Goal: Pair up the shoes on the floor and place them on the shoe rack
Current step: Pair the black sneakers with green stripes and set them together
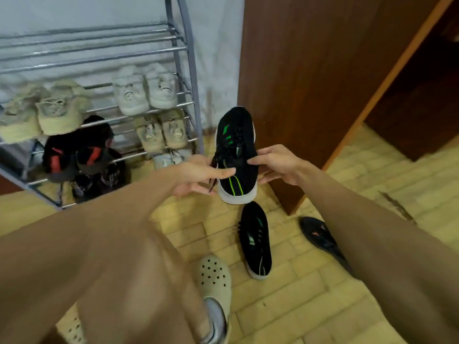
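Note:
A black sneaker with green stripes and a white sole [236, 145] is held in the air, toe pointing away, between both hands. My left hand [198, 176] grips its left side near the heel and laces; my right hand [275, 162] grips its right side. Its matching black-and-green sneaker [255, 240] lies on the tiled floor just below. A dark shoe with orange marks [320, 235] lies on the floor to the right, partly hidden by my right forearm. The metal shoe rack [183, 60] stands at the left against the wall.
The rack holds white sneakers [144, 90], beige pairs [161, 131] [57, 110] and black-and-red shoes [74, 157]; its top shelf [87, 45] is bare. A wooden door [323, 70] stands right of the rack. My foot wears a cream clog [216, 279].

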A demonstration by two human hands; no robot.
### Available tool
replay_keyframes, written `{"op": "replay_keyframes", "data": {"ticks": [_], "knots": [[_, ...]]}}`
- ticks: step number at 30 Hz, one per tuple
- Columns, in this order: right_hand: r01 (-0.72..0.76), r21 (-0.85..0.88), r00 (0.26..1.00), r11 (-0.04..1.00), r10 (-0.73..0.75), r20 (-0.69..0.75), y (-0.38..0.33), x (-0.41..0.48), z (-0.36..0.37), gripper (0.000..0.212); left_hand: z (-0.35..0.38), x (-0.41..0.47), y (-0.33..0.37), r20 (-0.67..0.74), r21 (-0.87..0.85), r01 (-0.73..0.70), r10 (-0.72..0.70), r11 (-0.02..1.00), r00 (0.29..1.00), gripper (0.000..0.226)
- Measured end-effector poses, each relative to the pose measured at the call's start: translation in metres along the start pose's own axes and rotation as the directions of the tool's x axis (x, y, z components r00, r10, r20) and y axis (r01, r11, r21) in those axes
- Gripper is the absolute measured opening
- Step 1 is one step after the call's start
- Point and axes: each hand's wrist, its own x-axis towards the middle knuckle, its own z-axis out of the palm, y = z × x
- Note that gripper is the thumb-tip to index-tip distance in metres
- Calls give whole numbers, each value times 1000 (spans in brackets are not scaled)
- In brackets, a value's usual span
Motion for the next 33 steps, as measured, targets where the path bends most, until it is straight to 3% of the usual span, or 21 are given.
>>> {"op": "replay_keyframes", "data": {"ticks": [3, 7, 10, 13, 16, 19, 26, 30, 33], "knots": [[-57, 52, 998, 997, 55, 32, 37, 15, -10, 29, 32, 38, -12, -98, -15, 92, -93, 996, 991, 44], [-152, 210, 988, 966, 140, 71, 89, 41, -10, 36, 50, 82, -43, -176, -101, 197, -212, 975, 961, 38], [-260, 329, 962, 908, 274, 3, 130, 57, -2, 39, 58, 106, -68, -174, -108, 259, -275, 960, 946, 36], [-431, 26, 893, 902, 431, -128, 180, 72, 16, 43, 63, 121, -89, -125, -101, 340, -351, 935, 928, 34], [-564, -212, 825, 798, 553, -113, 233, 78, 37, 61, 65, 133, -104, -104, -120, 388, -400, 914, 911, 39], [-652, -226, 751, 724, 657, -63, 278, 79, 61, 76, 64, 143, -115, -101, -156, 408, -426, 900, 899, 41], [-718, -198, 694, 667, 709, -129, 306, 89, 81, 68, 56, 148, -125, -136, -100, 411, -422, 906, 896, 46], [-679, -191, 731, 709, 677, -86, 290, 83, 69, 39, 55, 135, -119, -149, -91, 401, -411, 912, 899, 40], [-629, -237, 772, 740, 629, -86, 271, 71, 67, 33, 52, 119, -111, -188, -80, 372, -380, 925, 906, 38]]}}
